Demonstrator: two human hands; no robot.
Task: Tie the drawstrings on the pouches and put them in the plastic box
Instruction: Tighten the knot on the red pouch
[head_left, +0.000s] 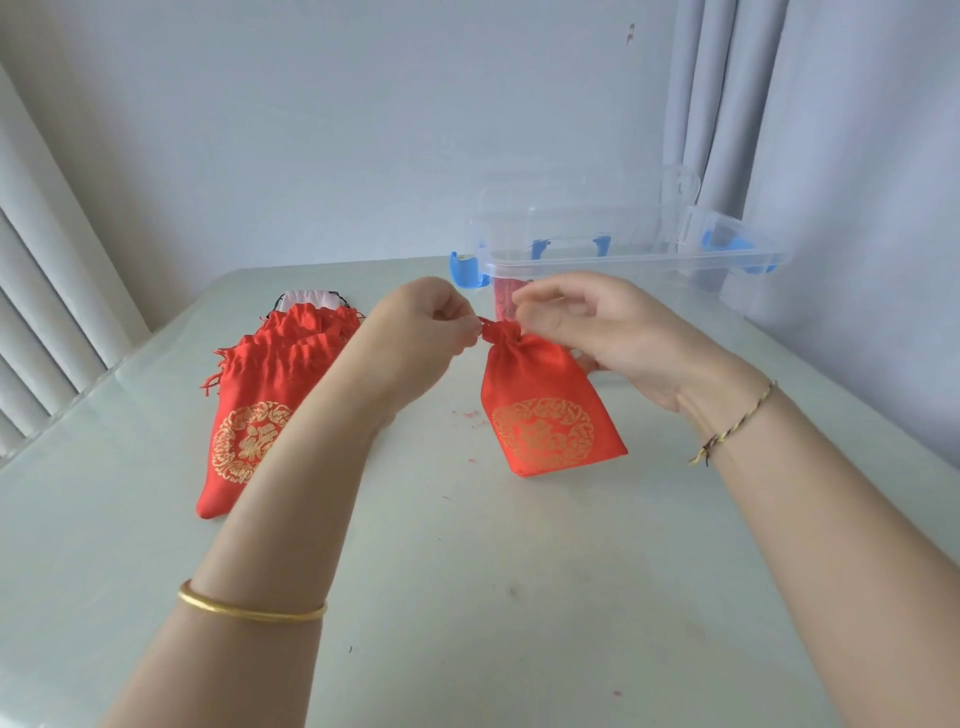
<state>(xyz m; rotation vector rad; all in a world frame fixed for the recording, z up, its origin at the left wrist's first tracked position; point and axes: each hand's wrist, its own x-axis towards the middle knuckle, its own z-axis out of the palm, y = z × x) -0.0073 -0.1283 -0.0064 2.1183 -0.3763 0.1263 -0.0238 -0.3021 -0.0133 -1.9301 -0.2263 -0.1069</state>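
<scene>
1. Head view: a pale table (467, 597) fills the near and middle scene, with a light wall and curtains behind it.
2. A red pouch (545, 410) with a round gold emblem lies at the table's centre, its bottom toward the near edge and its gathered neck pointing far.
3. The left hand (415, 332) reaches in from the near left. Its fingers are curled closed, pinching the red drawstring (485, 323) at the left side of the pouch's bunched neck.
4. The right hand (613, 332) comes in from the near right. Its thumb and forefinger are pinched together just above the neck, the other fingers loosely curved; what exactly they hold is too small to tell.
5. A gold bangle (249, 608) circles the left forearm; a thin braided cord bracelet (737, 426) circles the right wrist.
6. A pile of red pouches (249, 395) lies to the left, partly hidden by the left forearm, loose drawstrings trailing from their open tops.
7. A clear plastic box (623, 249) with blue latches sits at the far right, lid off, just beyond the hands. Something red shows faintly through its near wall.
</scene>
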